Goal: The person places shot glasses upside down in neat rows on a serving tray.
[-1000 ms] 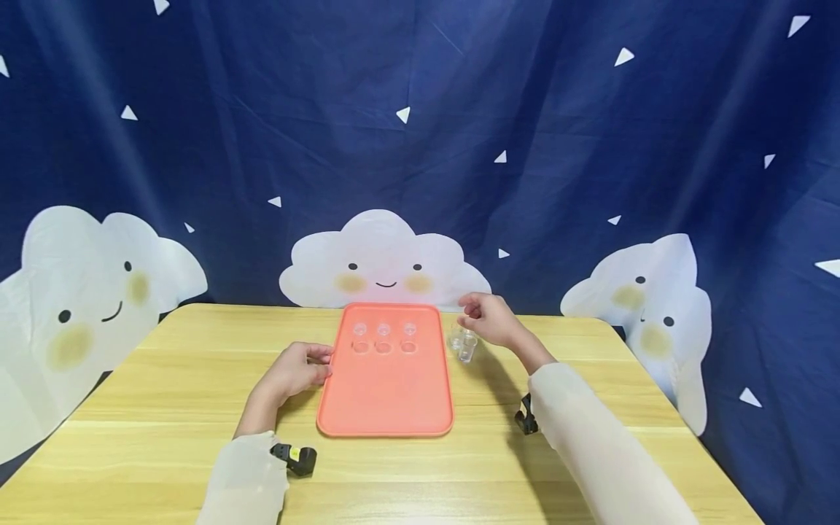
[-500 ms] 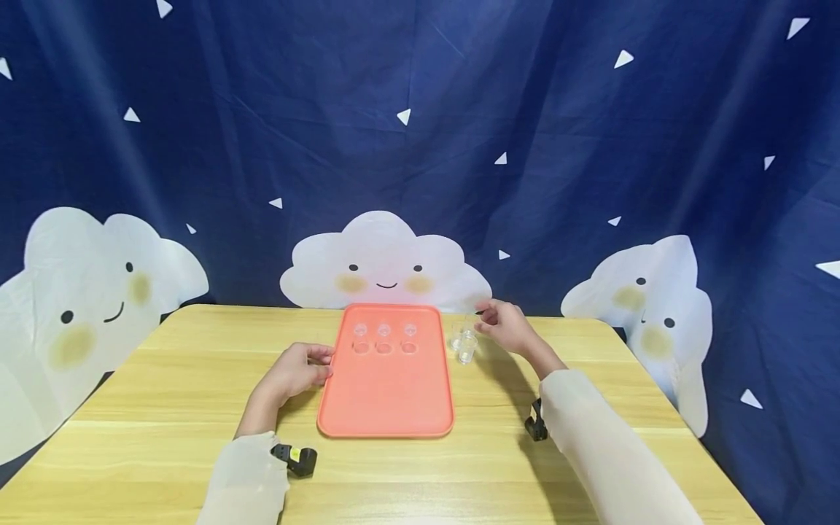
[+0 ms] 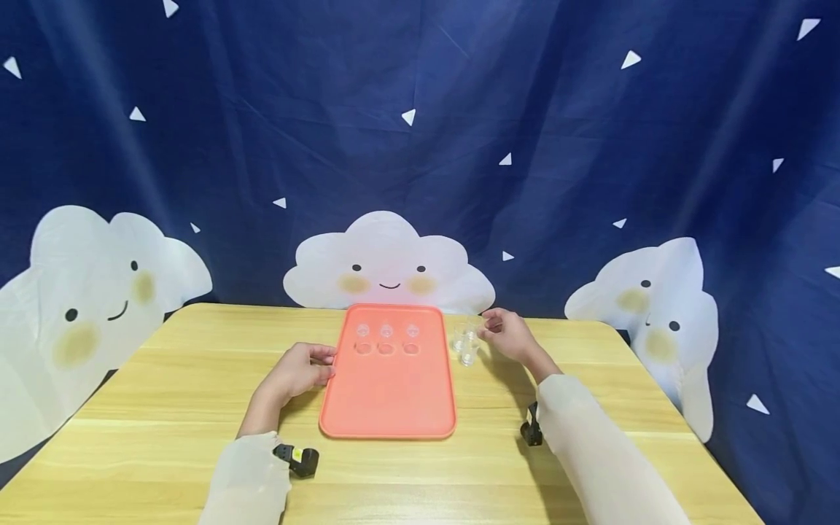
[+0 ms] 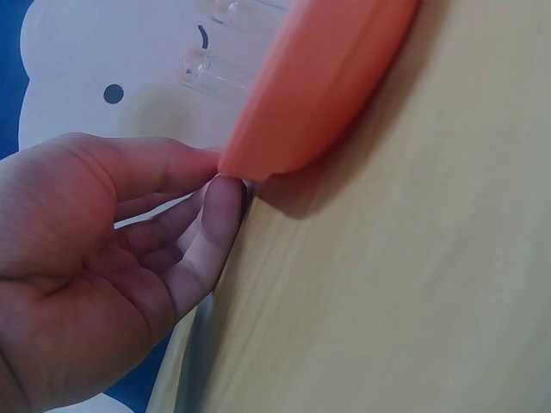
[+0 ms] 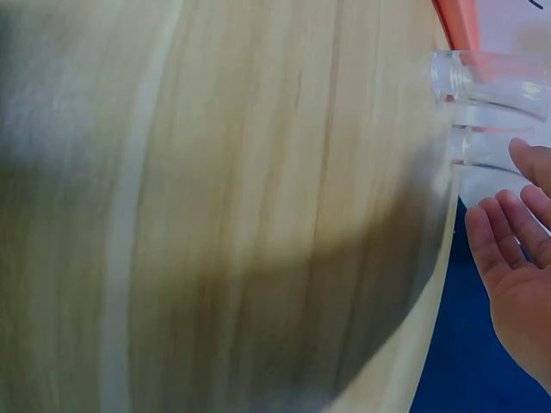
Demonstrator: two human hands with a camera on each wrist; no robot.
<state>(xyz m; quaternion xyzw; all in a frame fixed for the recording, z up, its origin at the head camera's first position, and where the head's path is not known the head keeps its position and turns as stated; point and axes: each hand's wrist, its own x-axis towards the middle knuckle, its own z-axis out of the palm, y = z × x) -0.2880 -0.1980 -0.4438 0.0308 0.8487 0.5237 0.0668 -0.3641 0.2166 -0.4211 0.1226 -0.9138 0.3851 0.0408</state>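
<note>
My left hand [image 3: 300, 370] pinches the left rim of the coral tray [image 3: 387, 397]; in the left wrist view its index fingertip and thumb meet at the tray's edge. Three clear glasses [image 3: 410, 341] stand in a row on the far half of the tray, narrow ends up. Just off the tray's right side is a small cluster of clear glasses [image 3: 468, 355], upright on the table. My right hand [image 3: 510, 335] is beside the rear glass [image 5: 482, 148] of that cluster. Its fingers are loosely bent, and the thumb overlaps the glass in the right wrist view.
The wooden table [image 3: 387, 477] ends at a blue curtain [image 3: 420, 131] printed with white clouds. Small black cameras [image 3: 303, 461] sit on both wrists, over light sleeves. The right arm casts a shadow across the table.
My right hand moved away to the right from the cluster of glasses, then came slightly back down beside the rear one. My left hand, the tray and its glasses stay put.
</note>
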